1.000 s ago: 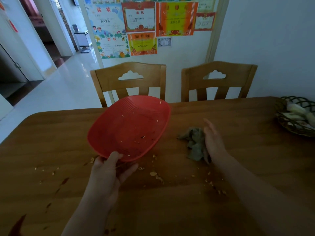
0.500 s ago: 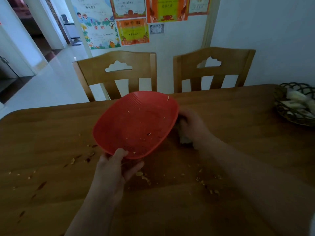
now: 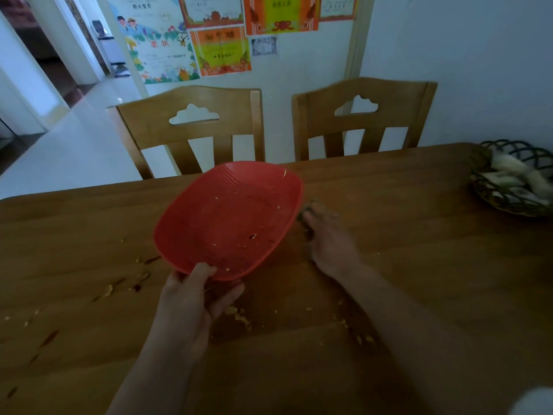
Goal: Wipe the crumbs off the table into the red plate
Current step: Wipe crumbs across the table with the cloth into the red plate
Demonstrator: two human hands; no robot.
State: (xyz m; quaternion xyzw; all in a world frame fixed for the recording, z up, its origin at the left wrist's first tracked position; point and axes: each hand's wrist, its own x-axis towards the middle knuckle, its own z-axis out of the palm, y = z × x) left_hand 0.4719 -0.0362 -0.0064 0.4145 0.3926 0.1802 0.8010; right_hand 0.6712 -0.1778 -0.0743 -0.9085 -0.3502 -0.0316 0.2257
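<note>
My left hand grips the near rim of the red plate, thumb on top, and holds it tilted above the wooden table. A few crumbs lie inside the plate. To the right of the plate my right hand sits on the table over the grey-green cloth, of which only a small edge shows beside the plate's rim; the hand is blurred. Crumbs are scattered on the table below the plate, more crumbs lie near my right forearm, and others lie to the left.
A woven basket with pale packets stands at the table's right edge. Two wooden chairs are pushed in at the far side. Behind them is a wall with colourful certificates, and a hallway opens at the left.
My right hand moved left onto the cloth and now sits next to the plate's right rim, hiding most of the cloth. The plate stays tilted in my left hand.
</note>
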